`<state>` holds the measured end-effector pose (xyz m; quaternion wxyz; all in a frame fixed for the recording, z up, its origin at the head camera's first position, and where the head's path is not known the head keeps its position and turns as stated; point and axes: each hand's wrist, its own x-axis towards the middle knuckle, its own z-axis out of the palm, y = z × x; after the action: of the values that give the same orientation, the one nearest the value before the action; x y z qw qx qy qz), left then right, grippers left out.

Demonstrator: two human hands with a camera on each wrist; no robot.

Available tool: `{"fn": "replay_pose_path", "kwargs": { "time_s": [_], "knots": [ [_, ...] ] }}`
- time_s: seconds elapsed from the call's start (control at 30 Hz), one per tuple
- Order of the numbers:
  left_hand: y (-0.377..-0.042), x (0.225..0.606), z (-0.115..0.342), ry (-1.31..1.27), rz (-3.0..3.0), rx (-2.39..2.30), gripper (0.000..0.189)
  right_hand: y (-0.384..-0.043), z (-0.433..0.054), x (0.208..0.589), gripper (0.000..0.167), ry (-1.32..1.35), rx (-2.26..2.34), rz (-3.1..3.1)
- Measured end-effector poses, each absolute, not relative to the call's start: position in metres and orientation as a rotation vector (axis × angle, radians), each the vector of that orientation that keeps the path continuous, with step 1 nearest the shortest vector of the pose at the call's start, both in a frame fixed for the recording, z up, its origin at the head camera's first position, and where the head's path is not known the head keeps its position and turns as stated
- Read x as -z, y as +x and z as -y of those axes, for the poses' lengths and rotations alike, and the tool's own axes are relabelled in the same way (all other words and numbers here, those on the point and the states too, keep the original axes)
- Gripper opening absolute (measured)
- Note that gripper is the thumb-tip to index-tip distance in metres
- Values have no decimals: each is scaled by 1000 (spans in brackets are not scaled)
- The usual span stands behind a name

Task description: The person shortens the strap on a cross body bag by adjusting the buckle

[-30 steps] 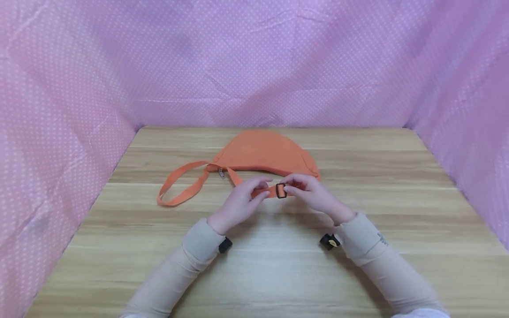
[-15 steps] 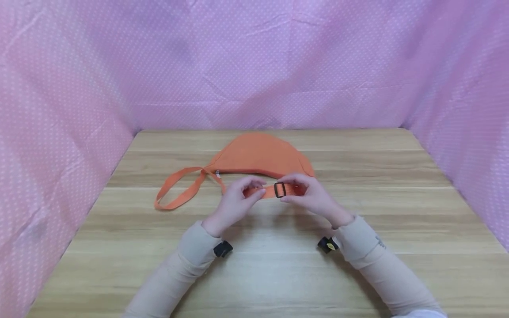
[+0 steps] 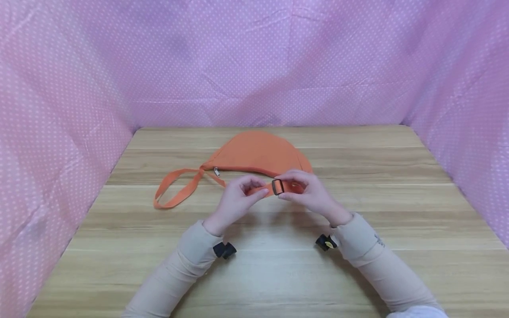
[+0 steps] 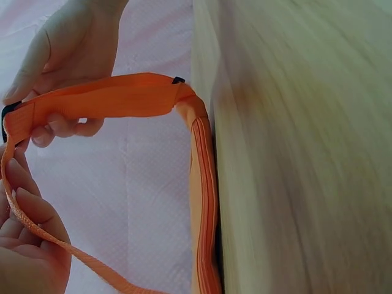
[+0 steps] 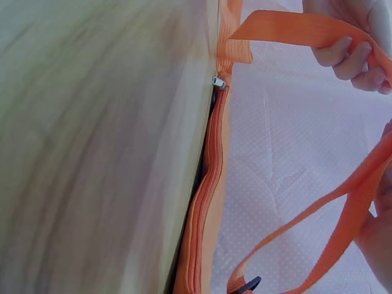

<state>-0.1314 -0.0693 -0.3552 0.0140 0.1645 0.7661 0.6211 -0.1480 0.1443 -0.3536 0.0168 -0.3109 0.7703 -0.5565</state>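
An orange half-moon bag (image 3: 258,152) lies flat on the wooden table, its zipper (image 5: 205,177) along the near side. In the head view my left hand (image 3: 238,198) pinches the bag's orange strap (image 4: 110,98) between thumb and fingers. Just right of it, my right hand (image 3: 314,194) holds the strap at a dark slider buckle (image 3: 277,187), thumb and fingertips on the buckle's edges. Both hands keep this stretch raised in front of the bag. A silver zipper pull (image 3: 216,172) sits at the zipper's left end. Part of the strap is hidden behind my fingers.
A loop of the strap (image 3: 175,202) rests on the table to the left of the bag. The wooden table (image 3: 270,274) extends toward me. Pink dotted cloth (image 3: 254,62) hangs at the back and both sides. Black wrist devices (image 3: 224,250) are under both cuffs.
The bag and its zipper pull have shifted slightly left. The buckle has moved a little left and away from me. My right fingers have gone further round the strap and buckle.
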Motion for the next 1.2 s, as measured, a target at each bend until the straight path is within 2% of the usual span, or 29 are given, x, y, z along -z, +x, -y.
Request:
{"fn": "replay_pose_path", "kwargs": {
  "time_s": [0.27,0.47,0.6,0.9,1.2],
  "knots": [
    [-131,355,67,570,-2291,-1954,12,-146,-140,353,35,-1165,1742,-2402],
    [-130,355,77,567,-2354,-1786,21,-143,-142,354,36,-1053,1905,-2335],
    [-130,355,83,581,-2407,-1738,20,-143,-144,353,35,-980,1952,-2344],
    [-128,354,80,551,-2375,-1888,10,-141,-143,350,35,-942,1935,-2360],
    [-129,355,73,497,-2264,-2001,12,-140,-141,349,37,-1005,1894,-2343]
  ]
}}
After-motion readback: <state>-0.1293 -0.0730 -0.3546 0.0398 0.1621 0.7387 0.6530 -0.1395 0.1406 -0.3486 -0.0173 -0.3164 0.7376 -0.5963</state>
